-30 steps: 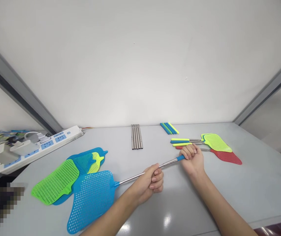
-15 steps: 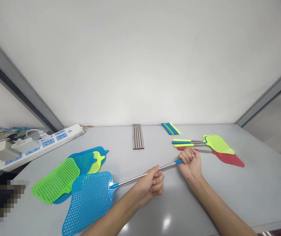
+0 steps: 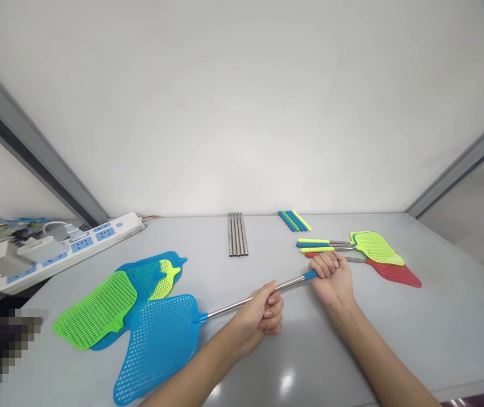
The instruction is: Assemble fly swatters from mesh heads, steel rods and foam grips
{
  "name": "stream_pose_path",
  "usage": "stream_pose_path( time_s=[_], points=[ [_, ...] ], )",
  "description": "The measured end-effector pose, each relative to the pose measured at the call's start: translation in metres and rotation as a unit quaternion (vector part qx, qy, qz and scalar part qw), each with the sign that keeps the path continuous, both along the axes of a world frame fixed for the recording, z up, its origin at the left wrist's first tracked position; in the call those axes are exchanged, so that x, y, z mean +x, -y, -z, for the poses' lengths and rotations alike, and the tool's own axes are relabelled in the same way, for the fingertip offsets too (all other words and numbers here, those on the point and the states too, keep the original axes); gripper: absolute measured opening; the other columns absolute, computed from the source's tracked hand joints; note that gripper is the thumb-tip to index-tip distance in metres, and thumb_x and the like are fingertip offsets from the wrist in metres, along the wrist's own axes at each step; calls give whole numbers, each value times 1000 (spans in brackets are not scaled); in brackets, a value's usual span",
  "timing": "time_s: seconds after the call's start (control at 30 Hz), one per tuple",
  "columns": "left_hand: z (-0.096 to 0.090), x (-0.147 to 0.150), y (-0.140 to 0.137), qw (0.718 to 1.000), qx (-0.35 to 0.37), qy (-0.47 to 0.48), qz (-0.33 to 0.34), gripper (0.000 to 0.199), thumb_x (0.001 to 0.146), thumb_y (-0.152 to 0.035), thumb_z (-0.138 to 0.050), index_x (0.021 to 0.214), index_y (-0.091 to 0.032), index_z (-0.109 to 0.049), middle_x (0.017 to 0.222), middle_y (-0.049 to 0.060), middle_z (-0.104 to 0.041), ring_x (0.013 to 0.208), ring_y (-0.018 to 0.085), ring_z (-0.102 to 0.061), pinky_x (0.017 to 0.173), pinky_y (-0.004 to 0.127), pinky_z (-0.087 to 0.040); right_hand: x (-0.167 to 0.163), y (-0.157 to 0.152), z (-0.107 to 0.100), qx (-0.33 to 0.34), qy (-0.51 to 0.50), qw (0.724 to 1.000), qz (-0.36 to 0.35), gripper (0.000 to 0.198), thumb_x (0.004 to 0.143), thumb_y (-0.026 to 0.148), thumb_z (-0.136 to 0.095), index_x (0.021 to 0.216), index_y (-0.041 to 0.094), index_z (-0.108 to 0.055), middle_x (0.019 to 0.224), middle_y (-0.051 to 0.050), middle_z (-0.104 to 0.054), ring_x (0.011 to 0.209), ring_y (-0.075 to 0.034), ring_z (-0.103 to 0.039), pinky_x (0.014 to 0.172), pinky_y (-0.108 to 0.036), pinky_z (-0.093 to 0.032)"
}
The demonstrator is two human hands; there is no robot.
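Note:
A blue fly swatter [image 3: 163, 339] with a metal rod spans the space before me, its perforated head at the lower left. My left hand [image 3: 265, 312] is closed around the middle of the rod. At the right end, my right hand [image 3: 330, 277] is wrapped round the blue handle grip [image 3: 310, 275], hiding most of it. Beyond that hand lie several swatters with grips and rods, including a yellow-green one [image 3: 379, 249] and a red one [image 3: 398, 274]. Loose swatter heads, among them a green one [image 3: 97, 311], are stacked at the left, partly behind the blue head.
Several metal rods [image 3: 237, 234] lie side by side near the wall. Right of them is a row of blue, green and yellow grips [image 3: 295, 221]. A white power strip [image 3: 110, 233] with plugs runs along the table's left edge. The white wall [image 3: 242, 113] closes off the back.
The blue swatter has shifted slightly to the right, its head drawn with it. My right hand has moved a little right and up; my left hand stays nearly in place.

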State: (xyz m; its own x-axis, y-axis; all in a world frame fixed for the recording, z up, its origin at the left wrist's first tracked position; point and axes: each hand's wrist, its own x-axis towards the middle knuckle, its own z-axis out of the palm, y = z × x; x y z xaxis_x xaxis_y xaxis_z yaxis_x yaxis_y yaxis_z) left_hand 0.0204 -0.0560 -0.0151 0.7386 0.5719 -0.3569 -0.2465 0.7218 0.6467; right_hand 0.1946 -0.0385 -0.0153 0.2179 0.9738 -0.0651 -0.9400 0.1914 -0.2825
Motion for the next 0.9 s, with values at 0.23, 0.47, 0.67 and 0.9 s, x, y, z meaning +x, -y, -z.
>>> stream_pose_path(
  time_s=[0.23, 0.47, 0.67, 0.9],
  points=[
    [0, 4, -1, 1000, -1, 6, -25, 45, 76, -55, -34, 52, -18, -27, 36, -10, -19, 29, 3, -13, 39, 22, -12, 9, 0, -5, 15, 28, 1000, -4, 32, 73, 14, -40, 51, 18, -17, 39, 8, -15, 33, -6, -18, 32, -18, -26],
    [0, 7, 4, 996, 74, -52, -10, 45, 75, -57, -34, 53, -17, -34, 39, -9, -23, 31, 3, -15, 39, 22, -10, 17, -3, 1, 23, -4, 1000, 10, 32, 72, 11, -38, 52, 19, -15, 39, 8, -14, 32, -6, -17, 31, -17, -25],
    [-14, 4, 20, 940, 284, -182, -47, 40, 80, -47, -29, 56, -17, -42, 45, -5, -29, 42, 8, -27, 42, 23, -19, 26, -4, 3, 30, -54, 998, 25, 30, 71, 8, -34, 54, 20, -12, 41, 8, -15, 33, -7, -17, 32, -19, -26],
    [-31, -7, 31, 659, 698, -251, -127, 20, 79, -17, -41, 93, -19, -55, 87, 8, -56, 84, 18, -47, 77, 29, -32, 31, -6, 3, 24, -86, 995, 45, 28, 70, 10, -34, 54, 20, -13, 41, 8, -14, 33, -8, -16, 32, -21, -23]
  ],
)
